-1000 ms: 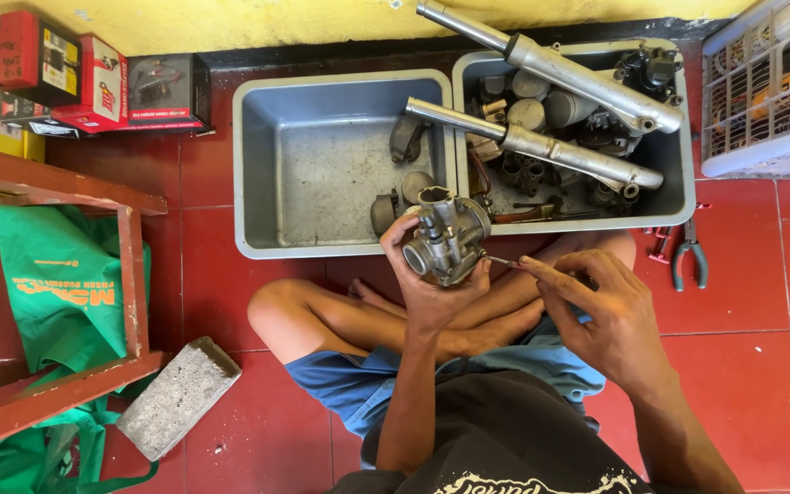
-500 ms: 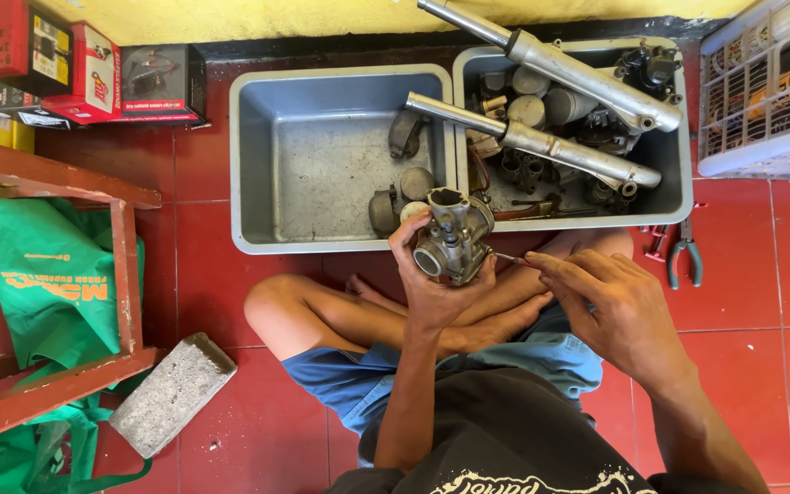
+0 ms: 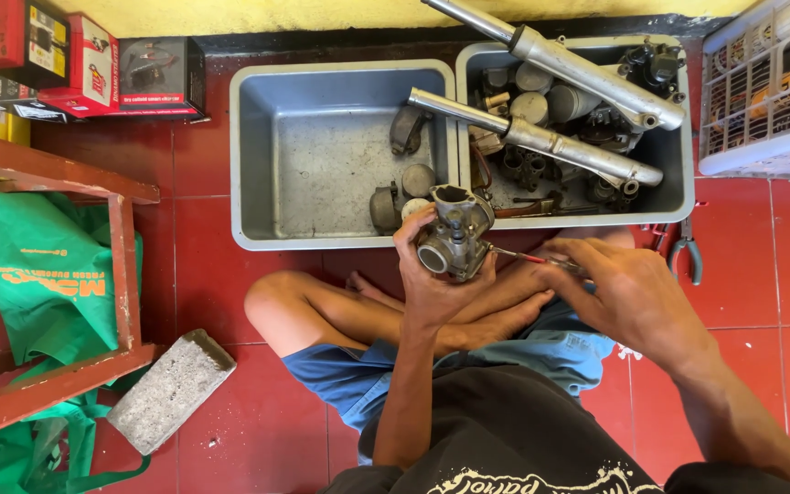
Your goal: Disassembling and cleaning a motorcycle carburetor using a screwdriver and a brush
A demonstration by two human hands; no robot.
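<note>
I see the left hand (image 3: 432, 274) gripping a carburetor (image 3: 453, 233), a dull grey cast-metal body with a round bore facing the camera, held upright above the crossed legs and just in front of the left tub (image 3: 258, 155). The right hand (image 3: 628, 297) is closed on a screwdriver (image 3: 528, 259); its thin steel shaft, red near the handle, runs to the carburetor's right side. Both tubs are grey plastic; the right tub (image 3: 678, 183) carries two smooth tubular fork legs (image 3: 541, 137) over greasy parts. Pliers (image 3: 685, 249) lie on glossy red tiles.

Compared with half a second ago, the carburetor sits at about the same spot, and the right hand has closed in slightly.

The screwdriver handle is hidden in the fist, and I cannot make out the tip's contact point.
</note>
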